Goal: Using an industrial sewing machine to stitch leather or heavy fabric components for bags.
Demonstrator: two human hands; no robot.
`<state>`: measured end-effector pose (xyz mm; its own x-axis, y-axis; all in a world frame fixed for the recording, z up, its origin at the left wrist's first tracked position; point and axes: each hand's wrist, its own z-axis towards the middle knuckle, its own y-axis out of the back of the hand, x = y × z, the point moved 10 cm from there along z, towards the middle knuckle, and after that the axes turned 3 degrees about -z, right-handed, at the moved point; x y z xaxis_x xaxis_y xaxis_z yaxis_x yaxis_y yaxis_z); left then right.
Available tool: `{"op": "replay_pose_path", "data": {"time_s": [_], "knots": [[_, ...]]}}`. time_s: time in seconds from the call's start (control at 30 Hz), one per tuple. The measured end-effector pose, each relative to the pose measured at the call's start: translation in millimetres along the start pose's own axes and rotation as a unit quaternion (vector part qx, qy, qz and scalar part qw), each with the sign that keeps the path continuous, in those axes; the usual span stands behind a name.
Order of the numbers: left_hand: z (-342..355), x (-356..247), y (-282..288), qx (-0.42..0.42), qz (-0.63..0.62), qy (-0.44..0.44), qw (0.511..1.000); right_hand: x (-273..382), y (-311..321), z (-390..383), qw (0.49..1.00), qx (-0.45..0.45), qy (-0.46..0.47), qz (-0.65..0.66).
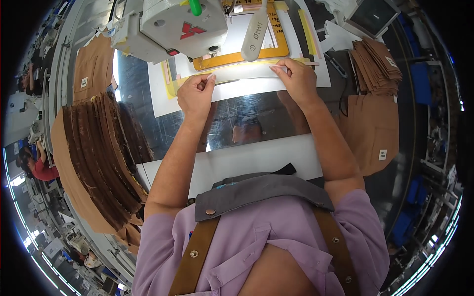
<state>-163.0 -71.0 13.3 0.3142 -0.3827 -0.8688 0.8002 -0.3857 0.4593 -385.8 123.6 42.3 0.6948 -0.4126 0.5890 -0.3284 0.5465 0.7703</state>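
Note:
Both of my hands are at the near edge of a white template sheet (163, 104) with yellow taped borders, under a sewing machine head (185, 29). My left hand (196, 96) is closed in a pinch between thumb and forefinger. Farther right, my right hand (297, 80) pinches in the same way. A thin, pale strip (242, 79) runs between the two pinches along the yellow border; its ends are partly hidden by my fingers. Just beyond lies an orange-yellow clamp frame (237, 55), with a pale, rounded lamp-like device (255, 37) hanging over it.
At left stands a thick row of brown fabric pieces (96, 153), with a brown panel (94, 69) behind. Another brown stack (377, 66) and a labelled panel (373, 130) lie at right. Nearby are a dark snips-like tool (336, 65) and a screen (371, 17). People work far left.

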Motion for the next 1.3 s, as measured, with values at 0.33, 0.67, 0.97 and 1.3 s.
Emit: {"op": "replay_pose_path", "data": {"time_s": [0.33,0.67,0.97,1.3], "knots": [[-23.7,-47.0,2.8,-0.035,0.169,-0.271,0.947,15.3,-4.5,12.9,0.984,-0.109,0.121,-0.07],[-40.9,-46.5,-49.9,0.19,0.248,-0.244,0.918,14.9,0.2,9.0,0.976,-0.124,0.139,-0.116],[-39.8,-45.7,-58.2,0.213,0.286,-0.261,0.897,47.7,-4.3,-37.9,0.971,-0.021,0.214,-0.107],[-37.7,-44.5,-59.4,0.208,0.307,-0.259,0.892,24.4,-24.3,-31.1,0.964,0.059,0.153,-0.211]]}}
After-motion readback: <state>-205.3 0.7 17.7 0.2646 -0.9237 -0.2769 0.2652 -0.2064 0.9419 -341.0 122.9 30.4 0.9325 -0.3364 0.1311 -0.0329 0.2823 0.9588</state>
